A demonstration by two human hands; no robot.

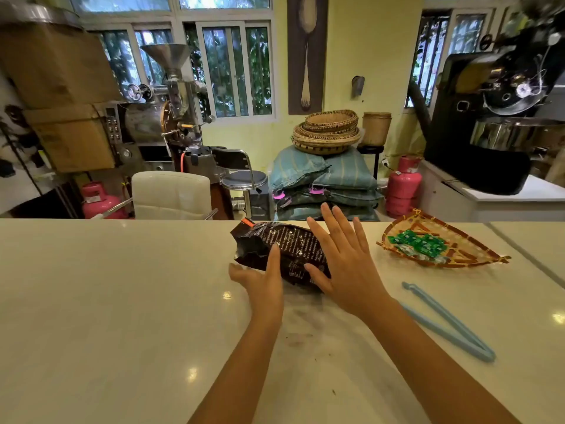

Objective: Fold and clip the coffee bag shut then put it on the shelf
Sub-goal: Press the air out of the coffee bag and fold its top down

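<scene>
A dark brown coffee bag (287, 246) with white print lies on its side on the pale counter (122, 301), its crumpled open top with an orange strip pointing to the far left. My left hand (263, 286) rests against the bag's near side, thumb on top. Over the bag's right end, my right hand (342, 261) is spread flat with fingers apart. Off to the right, away from both hands, a long light-blue bag clip (449, 325) lies open in a V on the counter.
A woven triangular tray (477, 255) with green sachets sits at the right of the counter. Beyond the counter's far edge stand a white chair (171, 194), coffee roasters, stacked sacks with baskets, and pink gas cylinders. No shelf is identifiable.
</scene>
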